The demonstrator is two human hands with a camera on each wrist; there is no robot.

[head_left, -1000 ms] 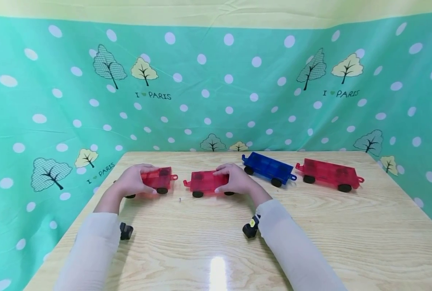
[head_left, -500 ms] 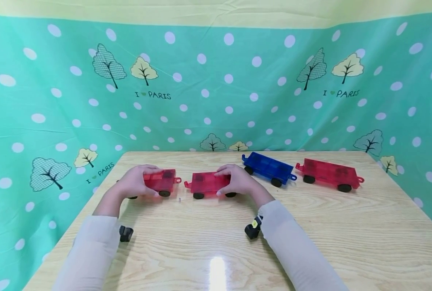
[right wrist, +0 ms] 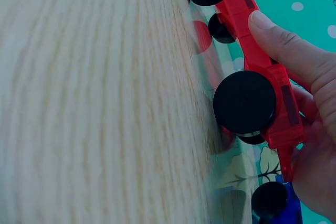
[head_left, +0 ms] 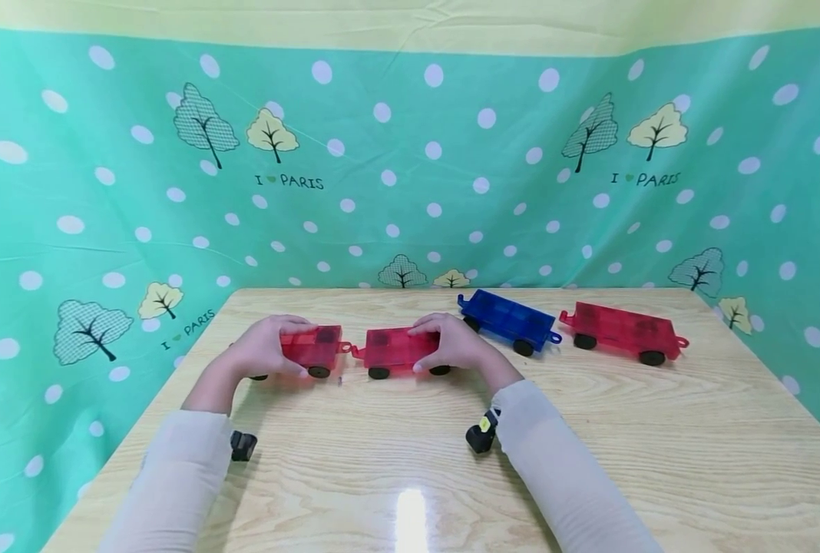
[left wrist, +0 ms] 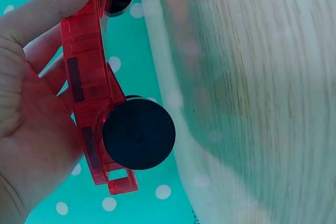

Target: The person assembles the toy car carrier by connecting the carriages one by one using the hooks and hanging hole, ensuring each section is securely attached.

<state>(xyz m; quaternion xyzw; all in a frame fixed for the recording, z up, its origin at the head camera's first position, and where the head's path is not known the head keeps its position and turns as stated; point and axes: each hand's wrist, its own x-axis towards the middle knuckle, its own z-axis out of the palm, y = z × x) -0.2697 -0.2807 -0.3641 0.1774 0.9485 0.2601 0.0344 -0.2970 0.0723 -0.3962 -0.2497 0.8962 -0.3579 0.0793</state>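
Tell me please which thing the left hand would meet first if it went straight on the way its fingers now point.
Carrying the left red wagon, the left hand would probably meet the middle red wagon first, held by the right hand. Whether the two wagons touch is unclear.

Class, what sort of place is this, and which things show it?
Probably an indoor play or recording corner, though no room shows beyond it: a wood-grain table, toy train wagons, and a teal polka-dot cloth behind them.
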